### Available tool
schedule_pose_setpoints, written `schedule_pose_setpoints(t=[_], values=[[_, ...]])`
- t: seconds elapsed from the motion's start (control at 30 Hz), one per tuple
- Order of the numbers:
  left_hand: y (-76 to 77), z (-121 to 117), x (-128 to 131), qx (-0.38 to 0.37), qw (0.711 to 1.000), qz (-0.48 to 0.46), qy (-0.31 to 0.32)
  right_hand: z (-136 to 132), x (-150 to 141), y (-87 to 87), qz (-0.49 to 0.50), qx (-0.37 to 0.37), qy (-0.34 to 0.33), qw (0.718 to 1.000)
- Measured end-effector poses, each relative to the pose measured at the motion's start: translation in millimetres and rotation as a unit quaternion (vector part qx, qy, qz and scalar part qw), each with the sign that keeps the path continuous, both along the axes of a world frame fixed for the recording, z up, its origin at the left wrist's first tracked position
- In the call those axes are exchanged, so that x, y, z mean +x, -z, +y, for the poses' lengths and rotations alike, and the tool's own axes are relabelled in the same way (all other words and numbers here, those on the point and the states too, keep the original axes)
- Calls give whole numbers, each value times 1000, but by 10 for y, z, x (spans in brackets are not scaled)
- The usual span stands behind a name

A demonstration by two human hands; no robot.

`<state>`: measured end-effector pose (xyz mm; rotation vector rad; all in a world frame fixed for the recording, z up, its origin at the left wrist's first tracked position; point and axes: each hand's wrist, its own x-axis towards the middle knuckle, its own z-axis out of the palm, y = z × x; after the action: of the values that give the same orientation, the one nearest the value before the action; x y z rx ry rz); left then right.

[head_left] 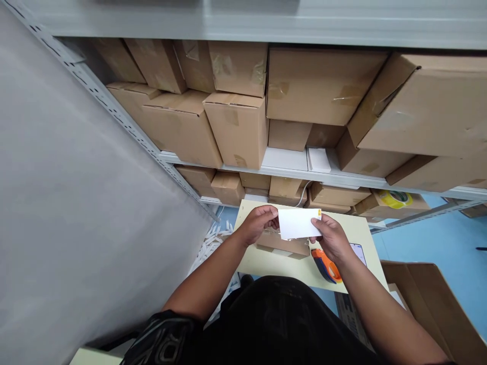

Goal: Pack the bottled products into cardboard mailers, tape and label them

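A flat white rectangular card (299, 224) with a small yellow mark at its top right corner is held up over the table. My right hand (332, 234) grips its right end, thumb on top. At the opposite end, the curled fingers of my left hand (259, 223) pinch its left edge. Beneath the card lies a brown cardboard box (283, 246), partly hidden by it. An orange and dark blue tape dispenser (326, 265) rests on the table by my right wrist. A phone (357, 252) with a lit screen is partly covered by my right forearm.
The small cream table (251, 261) stands before a grey metal shelf (289, 158) stacked with cardboard boxes (238, 129). A yellow tape roll (395, 198) sits on a lower box. An open carton (433, 299) is at right; white strips (209, 248) litter the floor at left, by the wall.
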<state>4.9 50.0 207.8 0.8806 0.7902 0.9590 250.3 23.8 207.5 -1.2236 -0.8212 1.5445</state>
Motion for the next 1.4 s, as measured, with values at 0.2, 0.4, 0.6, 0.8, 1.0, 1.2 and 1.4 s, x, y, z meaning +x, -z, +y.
schedule_pose_setpoints(t=[0.2, 0.4, 0.6, 0.8, 1.0, 1.2, 1.4], values=[[-63, -40, -15, -23, 1000, 1, 5, -62, -1, 45, -10, -15, -1, 1000], [-63, -80, 29, -35, 999, -8, -3, -131, 20, 68, -3, -19, -6, 1000], [-22, -123, 76, -32, 999, -15, 2, -192, 71, 65, -3, -26, 0, 1000], [19, -185, 137, -43, 999, -20, 7, -264, 85, 27, -5, -28, -4, 1000], [28, -216, 151, -36, 999, -24, 12, -311, 111, 38, 6, -30, -9, 999], [53, -246, 169, -53, 998, -29, 16, -345, 133, 45, 18, -26, -15, 999], [55, -275, 202, -61, 997, -40, 21, -360, 144, 81, 19, -22, -20, 999]])
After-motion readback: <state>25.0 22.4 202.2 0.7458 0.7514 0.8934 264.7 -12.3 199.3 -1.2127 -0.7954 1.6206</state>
